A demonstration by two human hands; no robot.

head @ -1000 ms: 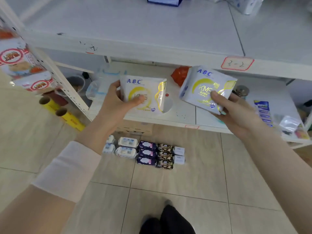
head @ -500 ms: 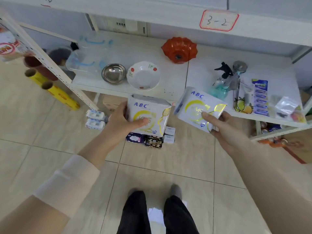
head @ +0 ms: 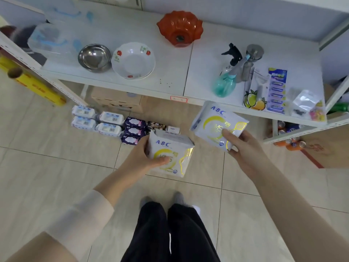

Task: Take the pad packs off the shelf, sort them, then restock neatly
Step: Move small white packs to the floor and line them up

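My left hand (head: 145, 157) grips a white and yellow ABC pad pack (head: 171, 155) over the tiled floor, thumb across its front. My right hand (head: 239, 146) holds a second white and yellow ABC pad pack (head: 215, 121), tilted, just in front of the shelf edge. On the floor behind them lie rows of sorted packs: white ones (head: 96, 121) at the left, purple ones (head: 133, 131) in the middle, dark ones (head: 156, 126) and small white ones (head: 172, 128) to the right. The left-hand pack hides part of these rows.
The low white shelf (head: 170, 80) carries a steel bowl (head: 94, 56), a flowered bowl (head: 133, 60), an orange dish (head: 180, 31), a teal spray bottle (head: 225, 84) and a battery card (head: 276, 89). A cardboard box (head: 117, 101) sits under it. Yellow rolls (head: 32, 84) lie left. My legs (head: 170, 233) are below.
Both hands have come down with their packs from shelf height toward the floor. The view has tilted downward, and the left-hand pack now hangs over the right end of the sorted rows.
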